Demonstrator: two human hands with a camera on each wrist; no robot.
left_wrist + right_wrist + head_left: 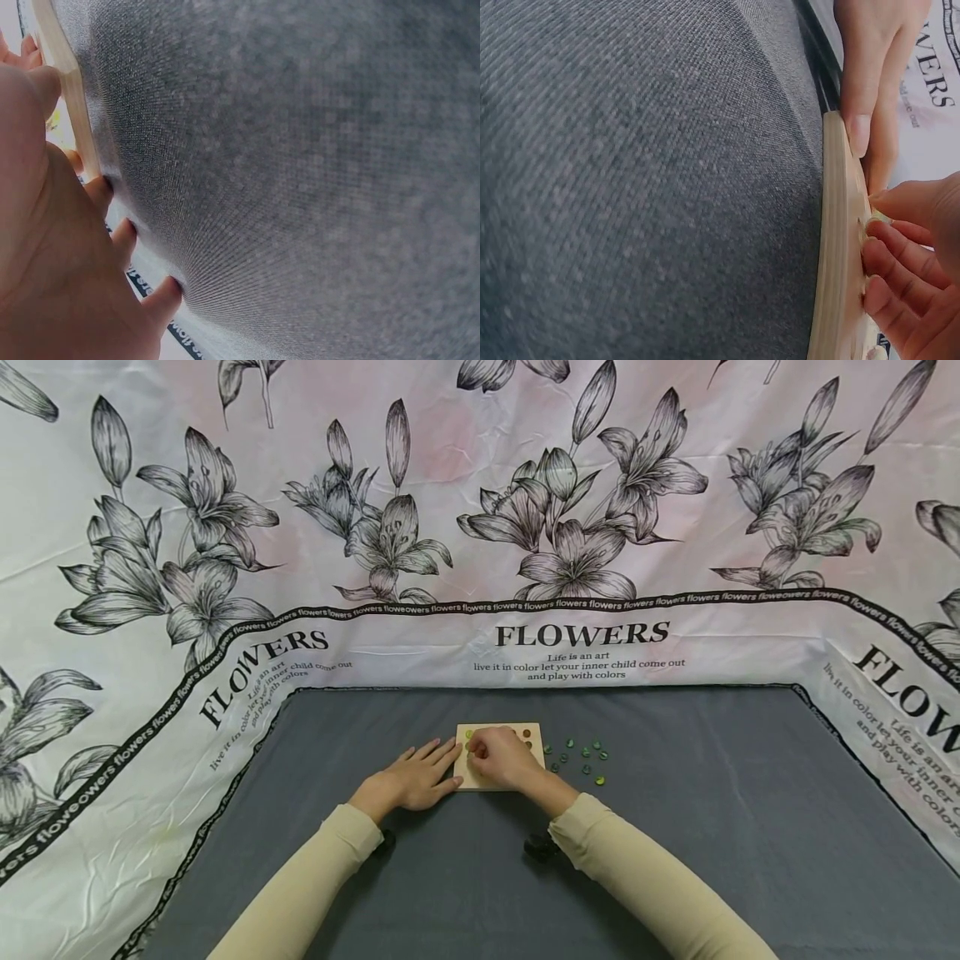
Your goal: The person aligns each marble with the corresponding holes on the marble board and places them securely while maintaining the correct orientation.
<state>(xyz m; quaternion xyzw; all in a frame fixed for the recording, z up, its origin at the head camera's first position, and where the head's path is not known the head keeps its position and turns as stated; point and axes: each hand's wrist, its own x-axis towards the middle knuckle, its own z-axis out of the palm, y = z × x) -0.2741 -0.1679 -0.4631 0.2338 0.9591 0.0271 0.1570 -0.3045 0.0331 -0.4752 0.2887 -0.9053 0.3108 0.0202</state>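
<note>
A pale wooden board with round hollows lies on the grey cloth. My left hand rests palm down at the board's left side, fingers spread, thumb and index finger against its edge. Over the board my right hand pinches a small yellow-green glass marble between thumb and index finger, close over the surface. The other right fingertips are at the board. Another yellow-green marble sits near the board's upper left corner. The right hand hides much of the board's middle.
Several green glass marbles lie loose on the cloth just right of the board, with a yellower marble nearest the person. Grey cloth covers the table, bordered by white flower-printed fabric. Dark objects show under both wrists.
</note>
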